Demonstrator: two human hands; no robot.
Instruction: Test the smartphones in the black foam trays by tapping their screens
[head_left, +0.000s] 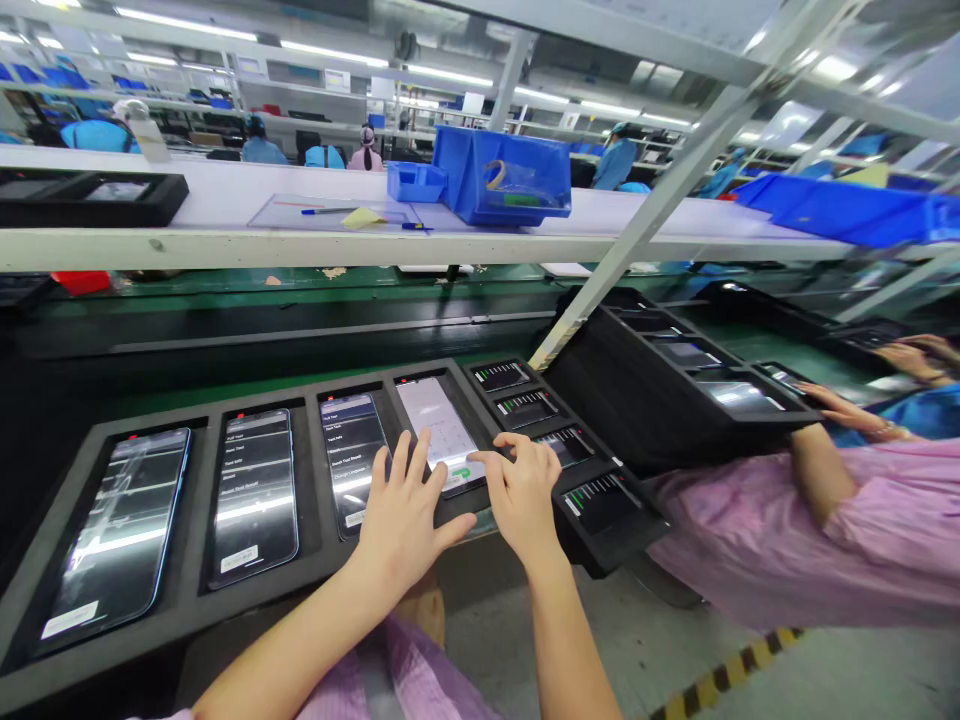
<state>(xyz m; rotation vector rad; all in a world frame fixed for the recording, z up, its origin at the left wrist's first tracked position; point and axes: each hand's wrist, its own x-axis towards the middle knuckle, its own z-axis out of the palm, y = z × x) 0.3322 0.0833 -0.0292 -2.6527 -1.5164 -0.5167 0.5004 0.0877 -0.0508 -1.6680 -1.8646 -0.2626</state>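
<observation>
A black foam tray (196,500) holds several smartphones, each in its own slot. My left hand (401,525) is open, fingers spread, over the right side of a smartphone with a dark text menu (349,440) and the lower left of one with a white screen (431,410). Whether its fingertips touch the glass I cannot tell. My right hand (525,495) points its index finger at the lower part of the white screen, near a green mark, with the other fingers bent. Neither hand holds anything.
To the right, a second black tray (559,500) bears several smartphones with green bars on screen. Further right are stacked trays (630,380) and a co-worker in a pink sleeve (885,490). Above runs a white shelf (300,245) with a blue bin (499,175) and a slanted metal post (645,230).
</observation>
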